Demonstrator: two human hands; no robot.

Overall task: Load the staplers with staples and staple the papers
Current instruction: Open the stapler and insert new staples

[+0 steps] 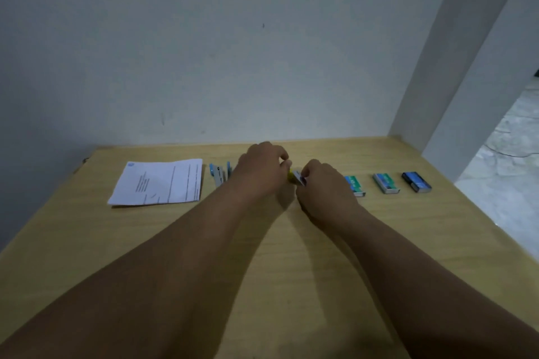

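Yellow stapler sits mid-worktop, gripped by the curled fingers of the left hand, while the right hand pinches a small staple box against it. Papers and a blue stapler lie to the left; three staple boxes line the right.

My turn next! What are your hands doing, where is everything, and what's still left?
Left hand grips a small yellow stapler. Right hand pinches a small grey-blue piece against it; too blurred to name.
Blue and grey stapler lies left of the hands, white printed papers further left.
Two green-blue staple boxes and one dark blue box lie in a row to the right.
Done: nothing visibly stapled. Left: loading, then stapling.
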